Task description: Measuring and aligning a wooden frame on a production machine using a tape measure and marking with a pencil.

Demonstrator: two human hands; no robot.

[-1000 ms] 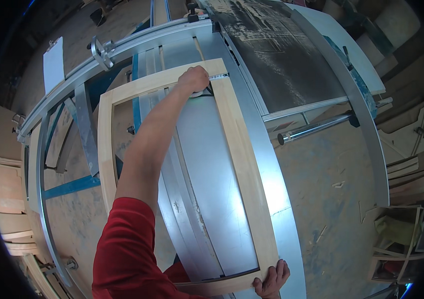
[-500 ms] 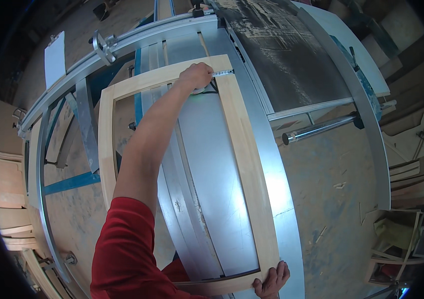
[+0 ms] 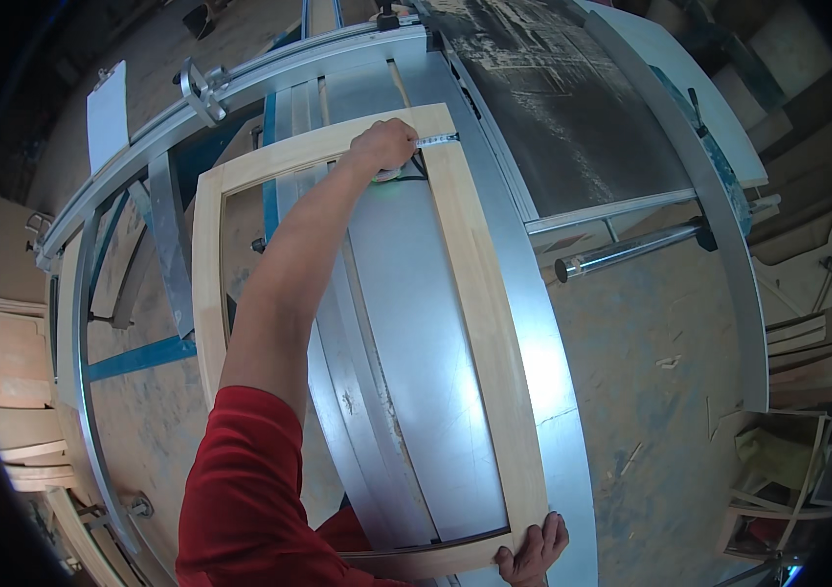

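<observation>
A pale wooden frame [image 3: 477, 284] with a slightly curved top rail lies on a sliding metal saw table [image 3: 406, 264]. At the frame's upper right corner my left hand [image 3: 383, 147] is closed around a tape measure [image 3: 388, 176], mostly hidden under the fingers; a bit of its greenish case shows below. Its short white blade [image 3: 438, 141] runs across the frame's right side piece to the outer edge. Down at the lower right corner, my right hand [image 3: 536, 550] grips the frame, thumb and curled fingers against the wood.
A metal fence [image 3: 318, 70] with a flip stop [image 3: 202, 93] crosses behind the frame. Beyond it hangs a white clipboard sheet [image 3: 108, 117]. The dusty dark saw table [image 3: 562, 108] and a chrome bar [image 3: 631, 252] are on the right. Wood offcuts [image 3: 807, 352] line the far right.
The frame's far end and my left hand have shifted very slightly away from me. Both hands keep their hold.
</observation>
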